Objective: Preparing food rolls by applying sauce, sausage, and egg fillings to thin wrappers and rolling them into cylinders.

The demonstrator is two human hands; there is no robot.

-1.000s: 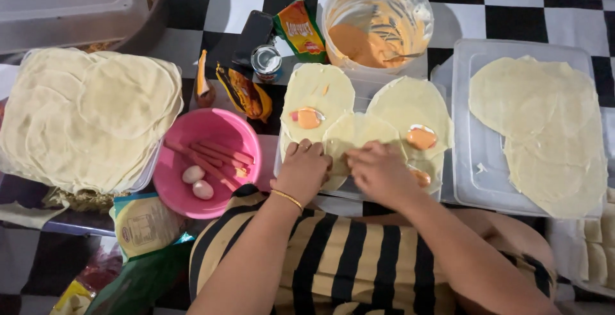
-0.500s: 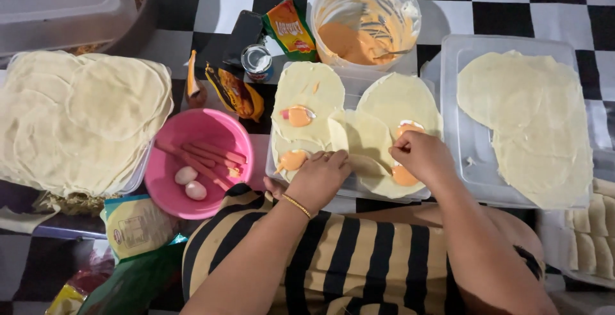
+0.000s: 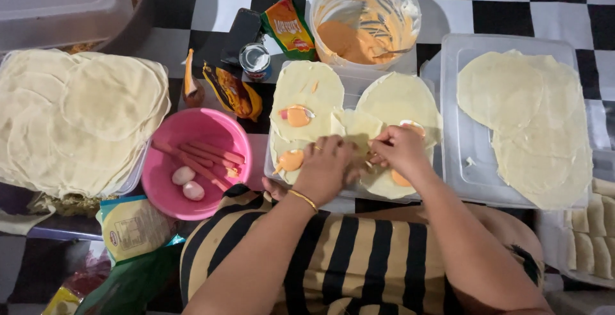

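On a black-and-white checkered floor [image 3: 211, 7], the left hand [image 3: 327, 171] and right hand [image 3: 400, 151] pinch a folded wrapper [image 3: 359, 129] lying beneath them.

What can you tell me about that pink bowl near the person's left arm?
The pink bowl is round and looks like plastic, sitting upright beside the clear tray where the wrappers are being filled. Inside lie several thin reddish sausage sticks leaning across it, and two pale peeled eggs near the bottom. Neither hand touches it. The stack of round wrappers lies on its other side.
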